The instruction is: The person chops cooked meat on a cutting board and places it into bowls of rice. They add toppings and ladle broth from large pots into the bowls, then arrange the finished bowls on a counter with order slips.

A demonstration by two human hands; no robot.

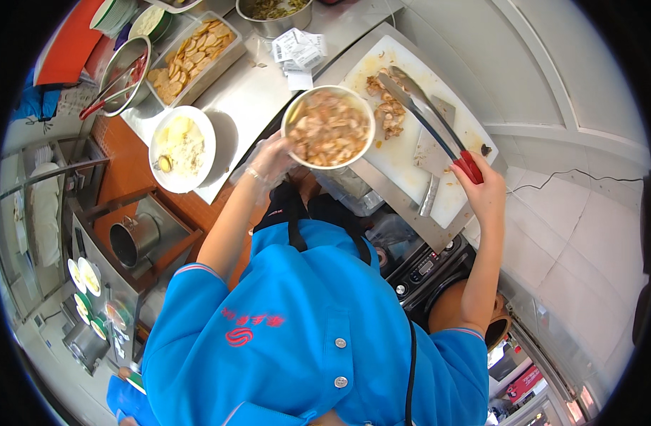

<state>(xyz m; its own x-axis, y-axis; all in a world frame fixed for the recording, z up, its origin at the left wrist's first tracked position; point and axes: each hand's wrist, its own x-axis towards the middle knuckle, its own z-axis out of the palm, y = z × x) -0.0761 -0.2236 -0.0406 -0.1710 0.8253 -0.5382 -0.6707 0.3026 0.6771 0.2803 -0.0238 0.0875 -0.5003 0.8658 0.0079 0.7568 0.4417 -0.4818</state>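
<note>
My left hand [272, 158], in a clear plastic glove, grips the rim of a white round bowl [372, 130]. Chopped cooked meat [328, 128], slightly blurred, fills the bowl. My bare right hand [482, 194] is closed around the red handles of metal tongs [426, 120]. The tongs' tips reach over pieces of cooked meat [392, 114] on a white cutting board [458, 202]. A cleaver [434, 144] lies on the board beneath the tongs, its metal handle pointing towards me. Left of the bowl, a white bowl of rice [182, 149] with pale slices stands at the counter's edge.
A tub of sliced food [195, 56], a steel bowl [124, 80] with red-handled utensils and a pot of chopped greens [274, 9] stand along the steel counter [258, 90]. Printed slips [300, 50] lie beside them. Below the board is a cooker [426, 269]. A person's blue sleeve [123, 402] shows lower left.
</note>
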